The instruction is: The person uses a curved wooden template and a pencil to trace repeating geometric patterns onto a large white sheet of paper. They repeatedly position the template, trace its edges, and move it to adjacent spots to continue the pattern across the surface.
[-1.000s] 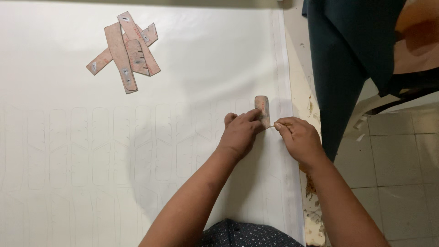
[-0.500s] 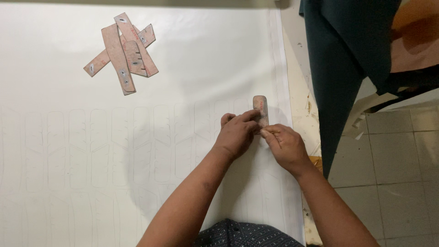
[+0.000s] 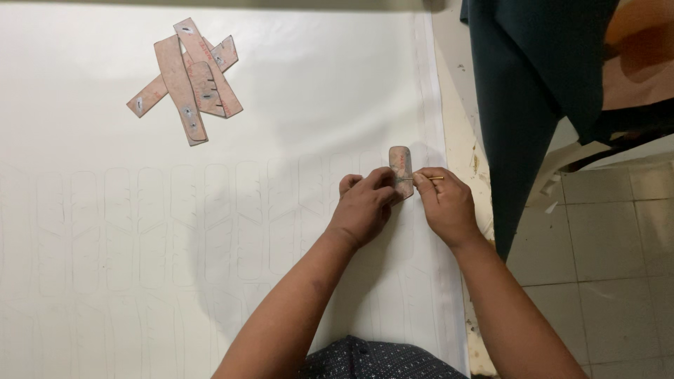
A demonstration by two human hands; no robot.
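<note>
Five cardboard templates: four piled (overlapping, count approximate), one by hands; one pencil; two hands.

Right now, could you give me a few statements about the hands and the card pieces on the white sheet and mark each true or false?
1. The left hand presses a small brown template onto the white sheet. True.
2. The right hand holds scissors. False: it holds a thin pencil-like stick against the template's edge.
3. A pile of brown templates lies at the far left of the sheet. True.
4. The sheet is unmarked. False: rows of traced outlines cover it.
</note>
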